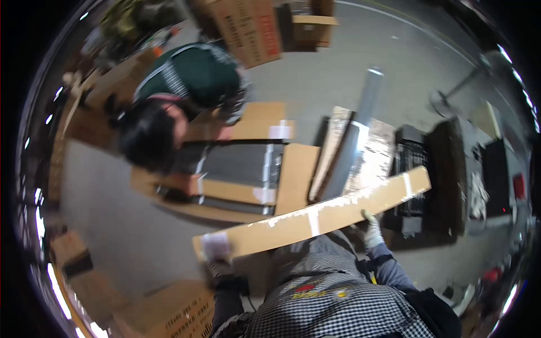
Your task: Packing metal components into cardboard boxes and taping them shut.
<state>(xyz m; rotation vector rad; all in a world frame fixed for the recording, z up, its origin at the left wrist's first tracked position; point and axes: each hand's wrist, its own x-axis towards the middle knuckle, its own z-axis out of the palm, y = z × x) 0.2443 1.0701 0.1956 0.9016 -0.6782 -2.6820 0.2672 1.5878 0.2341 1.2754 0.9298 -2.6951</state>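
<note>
A long narrow cardboard box (pixel 349 209), bound with white tape at its ends and middle, spans the space in front of my body, its right end tilted up. My right hand (pixel 372 230) in a pale glove grips its lower edge right of the middle, thumb over the front. At the box's left end, my left hand (pixel 218 267) holds on from below; most of its fingers are hidden or blurred. Beyond the box lies an opened large carton (pixel 298 174) with dark taped panels (pixel 236 160) in it. A co-worker (pixel 197 79) bends over that carton.
Long grey wrapped pieces (pixel 344 152) lie on the floor past the box, beside a black slatted bundle (pixel 410 174). A dark bench (pixel 451 169) stands at the right. Printed cartons stand at the back (pixel 248 31) and lower left (pixel 183 315); a small open box (pixel 313 28) is farther off.
</note>
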